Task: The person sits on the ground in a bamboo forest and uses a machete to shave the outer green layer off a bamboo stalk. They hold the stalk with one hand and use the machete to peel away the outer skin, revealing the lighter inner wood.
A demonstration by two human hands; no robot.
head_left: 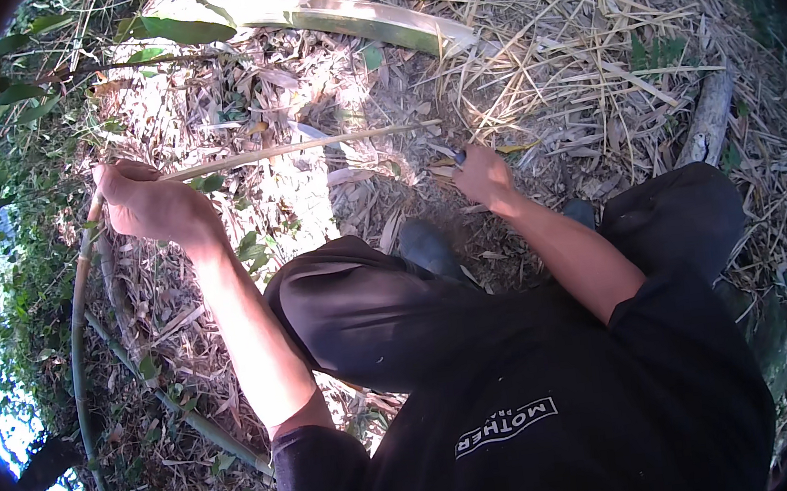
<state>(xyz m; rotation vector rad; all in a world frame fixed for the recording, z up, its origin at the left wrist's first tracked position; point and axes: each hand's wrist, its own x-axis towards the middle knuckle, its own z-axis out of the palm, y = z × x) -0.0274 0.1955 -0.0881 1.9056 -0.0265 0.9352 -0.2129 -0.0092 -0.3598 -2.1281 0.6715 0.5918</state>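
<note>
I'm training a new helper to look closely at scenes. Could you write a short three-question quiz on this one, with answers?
1. Multiple choice: what does the left hand grip?
A) a log
B) a thin stem
C) a shoe

2. True or false: the person's feet are bare.

3. Fill the blank: a small dark thing pokes out of the person's ____ hand.

Key:
1. B; the stem runs from that hand across toward the picture's middle.
2. False; grey footwear shows beside the knee.
3. right; the right hand is closed around it, so most of it is hidden.
</note>
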